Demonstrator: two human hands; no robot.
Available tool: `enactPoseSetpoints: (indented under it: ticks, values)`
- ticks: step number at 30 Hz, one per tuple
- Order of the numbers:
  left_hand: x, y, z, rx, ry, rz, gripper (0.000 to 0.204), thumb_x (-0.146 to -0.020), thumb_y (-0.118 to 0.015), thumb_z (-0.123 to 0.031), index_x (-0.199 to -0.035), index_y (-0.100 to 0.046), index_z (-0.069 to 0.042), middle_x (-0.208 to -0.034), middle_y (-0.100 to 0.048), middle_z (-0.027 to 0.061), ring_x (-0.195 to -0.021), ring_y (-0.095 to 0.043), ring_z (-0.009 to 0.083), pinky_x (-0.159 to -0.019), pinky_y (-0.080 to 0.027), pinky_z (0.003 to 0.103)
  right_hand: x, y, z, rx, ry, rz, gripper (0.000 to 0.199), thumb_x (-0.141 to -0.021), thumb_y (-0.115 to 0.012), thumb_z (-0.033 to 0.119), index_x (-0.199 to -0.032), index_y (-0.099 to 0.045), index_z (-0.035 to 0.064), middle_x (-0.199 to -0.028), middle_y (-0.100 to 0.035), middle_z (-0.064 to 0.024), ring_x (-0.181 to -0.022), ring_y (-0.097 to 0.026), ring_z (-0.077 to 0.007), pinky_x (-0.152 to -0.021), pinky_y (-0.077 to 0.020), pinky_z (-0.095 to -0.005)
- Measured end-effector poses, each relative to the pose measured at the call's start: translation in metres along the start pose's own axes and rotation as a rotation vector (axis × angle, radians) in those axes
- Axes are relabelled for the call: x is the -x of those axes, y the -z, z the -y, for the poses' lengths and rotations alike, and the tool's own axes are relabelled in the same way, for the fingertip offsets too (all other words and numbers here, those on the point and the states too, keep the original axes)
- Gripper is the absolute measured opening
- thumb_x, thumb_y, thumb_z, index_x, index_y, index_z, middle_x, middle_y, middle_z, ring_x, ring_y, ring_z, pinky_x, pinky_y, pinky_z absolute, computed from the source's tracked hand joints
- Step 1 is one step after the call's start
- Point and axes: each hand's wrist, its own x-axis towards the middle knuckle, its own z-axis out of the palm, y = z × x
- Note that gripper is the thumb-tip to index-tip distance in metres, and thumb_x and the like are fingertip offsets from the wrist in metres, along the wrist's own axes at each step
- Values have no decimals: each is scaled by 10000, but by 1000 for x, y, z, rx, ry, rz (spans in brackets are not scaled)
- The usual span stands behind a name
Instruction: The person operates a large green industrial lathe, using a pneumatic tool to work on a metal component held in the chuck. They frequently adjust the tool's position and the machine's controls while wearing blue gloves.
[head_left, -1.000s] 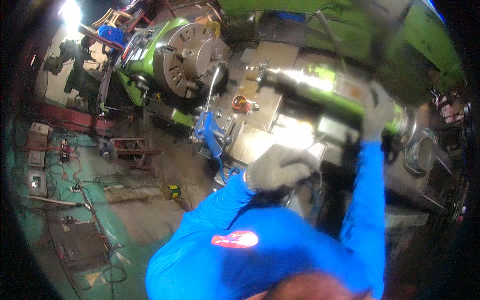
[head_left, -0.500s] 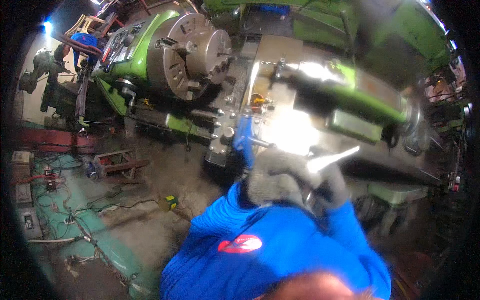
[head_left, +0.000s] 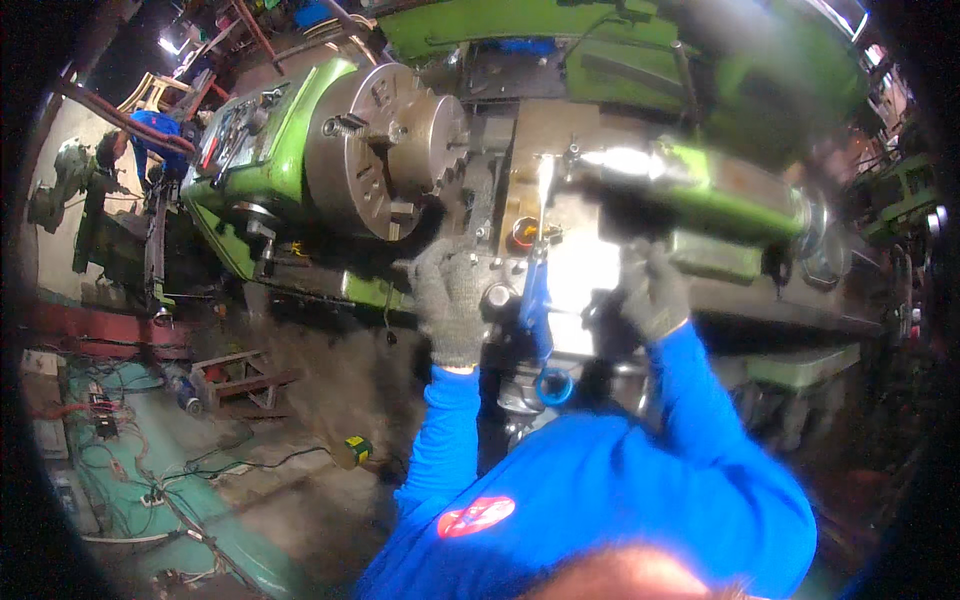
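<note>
My left hand [head_left: 450, 305], in a grey knitted glove, reaches over the near left side of the lathe carriage, beside its bolt heads. Its fingers stretch forward, and I see nothing held in them. My right hand [head_left: 655, 290], gloved too, is at the right of the brightly lit carriage plate [head_left: 585, 275], below the tailstock. Its fingers look apart and empty, though blur and dark shadow hide their tips. Between the hands, a long blue-handled tool [head_left: 537, 305] lies across the carriage, with a blue ring [head_left: 553, 386] near its lower end.
A large faceplate and chuck [head_left: 425, 150] stand at the far left. The green tailstock [head_left: 740, 200] is at right. A small orange-rimmed round container [head_left: 523, 233] sits on the carriage. Cables [head_left: 150, 480] trail over the floor at left. Another person [head_left: 155, 130] bends in the background.
My hands were together over the carriage, with a shiny metal strip at the right hand. Now they are apart, left hand farther forward and left, and I cannot see that strip in either.
</note>
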Motion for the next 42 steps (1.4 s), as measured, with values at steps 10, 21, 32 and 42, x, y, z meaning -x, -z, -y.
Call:
enactPoseSetpoints:
  ticks: [10,21,32,42]
  values:
    - [21,-13,88,-722,-407,109,422,-894,-692,-229,-1257,-633,-21,-1240,-641,203,-1153,-601,416,-1005,-489,509,-99,21,-47,924,114,343,171,-1028,-540,202,-898,-574,96,-722,-584,-73,-625,-621,-198,-584,-547,-345]
    - [10,-16,58,-901,-302,215,427,-891,-717,-373,-1121,-709,-13,-1182,-693,211,-1100,-656,404,-974,-523,513,-198,2,-60,1476,618,313,157,-963,-545,139,-1015,-677,72,-900,-692,-143,-821,-671,-264,-723,-534,-403]
    - [10,-19,63,-1001,-358,170,338,-849,-715,-279,-1114,-691,-70,-1085,-703,160,-1018,-680,361,-878,-550,468,-270,19,-70,1899,571,319,360,-1011,-515,376,-1157,-758,153,-1291,-667,-215,-1208,-638,-407,-1082,-472,-480]
    - [9,-20,56,-1013,-88,309,475,-865,-697,-389,-1190,-684,-43,-1182,-690,197,-1112,-656,385,-970,-524,503,-266,-10,-67,2047,248,270,368,-1017,-479,266,-1205,-727,70,-1332,-621,-238,-1189,-655,-404,-1012,-531,-523]
